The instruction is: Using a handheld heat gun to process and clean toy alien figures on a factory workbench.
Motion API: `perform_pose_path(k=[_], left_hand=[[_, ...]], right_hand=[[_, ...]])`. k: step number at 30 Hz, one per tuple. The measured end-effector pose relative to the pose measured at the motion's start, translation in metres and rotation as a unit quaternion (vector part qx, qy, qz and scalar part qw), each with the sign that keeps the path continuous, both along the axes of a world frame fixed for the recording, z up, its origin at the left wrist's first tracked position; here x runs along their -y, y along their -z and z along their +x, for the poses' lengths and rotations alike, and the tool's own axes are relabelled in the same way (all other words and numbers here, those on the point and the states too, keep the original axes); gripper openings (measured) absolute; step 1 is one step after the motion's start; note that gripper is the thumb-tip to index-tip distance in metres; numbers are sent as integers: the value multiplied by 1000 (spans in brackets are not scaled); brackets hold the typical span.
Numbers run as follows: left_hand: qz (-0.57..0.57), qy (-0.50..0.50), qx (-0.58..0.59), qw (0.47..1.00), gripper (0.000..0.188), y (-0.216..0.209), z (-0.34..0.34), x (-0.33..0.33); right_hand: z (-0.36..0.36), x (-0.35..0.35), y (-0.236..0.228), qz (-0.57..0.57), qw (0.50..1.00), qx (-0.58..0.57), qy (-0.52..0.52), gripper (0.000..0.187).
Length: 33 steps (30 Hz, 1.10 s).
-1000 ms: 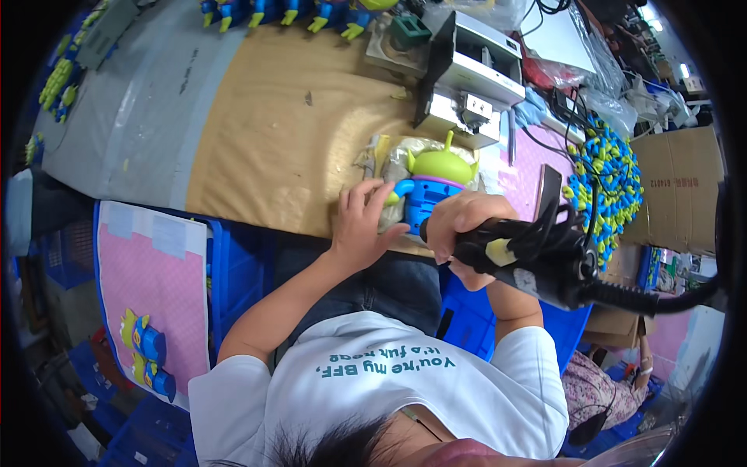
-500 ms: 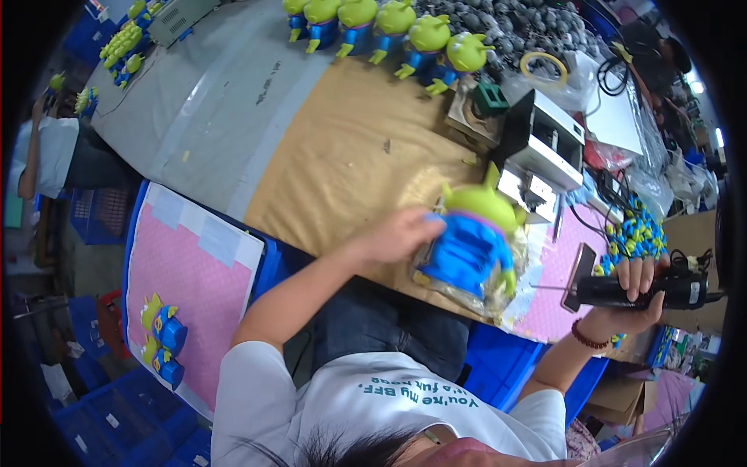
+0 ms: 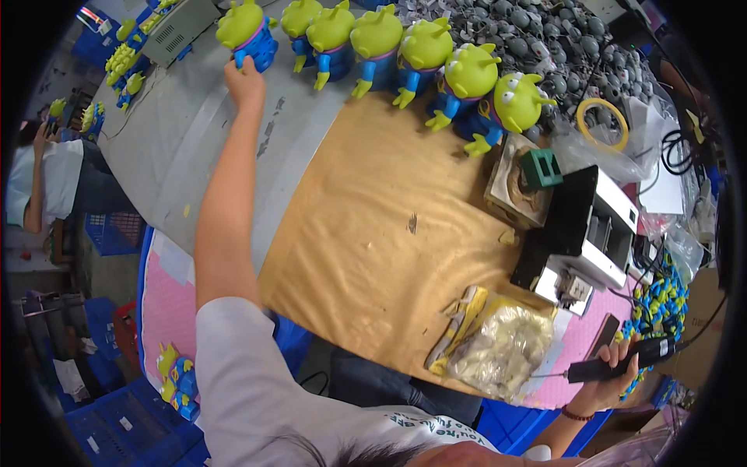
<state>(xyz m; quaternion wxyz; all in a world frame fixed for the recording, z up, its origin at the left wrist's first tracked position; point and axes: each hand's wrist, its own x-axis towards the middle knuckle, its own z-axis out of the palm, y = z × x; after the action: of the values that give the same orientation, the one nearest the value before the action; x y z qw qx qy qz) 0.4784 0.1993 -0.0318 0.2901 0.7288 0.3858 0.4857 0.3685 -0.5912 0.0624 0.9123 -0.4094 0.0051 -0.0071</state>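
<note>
At the far left end of a row, my left hand [image 3: 246, 82] has its fingers closed on the lower part of a toy figure [image 3: 240, 29] with a green head and blue body. More such toy figures [image 3: 376, 35] stand beside it along the far side of the table. My right hand [image 3: 613, 383] is wrapped around a black electric screwdriver [image 3: 595, 370] at the near right. Its thin bit points left, close to a pad covered in clear plastic [image 3: 504, 346] at the table's near edge.
A black and white device [image 3: 603, 233] and a green block on a stand [image 3: 540, 169] occupy the right side. Behind them lies a pile of grey parts [image 3: 560, 54]. A yellow tape ring [image 3: 602, 124] sits there too. At the left, another person [image 3: 58, 171] is working.
My left hand has moved from the plastic-covered pad to the far left with the toy figure, which now stands by the row's end. My right hand still holds the screwdriver. The view has shifted.
</note>
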Motion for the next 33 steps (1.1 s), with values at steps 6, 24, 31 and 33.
perform_pose_path(k=[6,24,31,33], left_hand=[[-45,5,-131,990,47,46,51,-34],[238,28,-404,883,55,-24,-526,186],[-136,-279,-435,845,97,-12,-704,129],[-187,-277,-499,799,118,-8,-693,124]], right_hand=[[0,13,1,-73,997,10,9,40],[-6,-46,-7,148,974,-39,-167,38],[-31,-65,-21,182,965,-32,-187,37],[-38,-60,-23,183,966,-19,-182,37]])
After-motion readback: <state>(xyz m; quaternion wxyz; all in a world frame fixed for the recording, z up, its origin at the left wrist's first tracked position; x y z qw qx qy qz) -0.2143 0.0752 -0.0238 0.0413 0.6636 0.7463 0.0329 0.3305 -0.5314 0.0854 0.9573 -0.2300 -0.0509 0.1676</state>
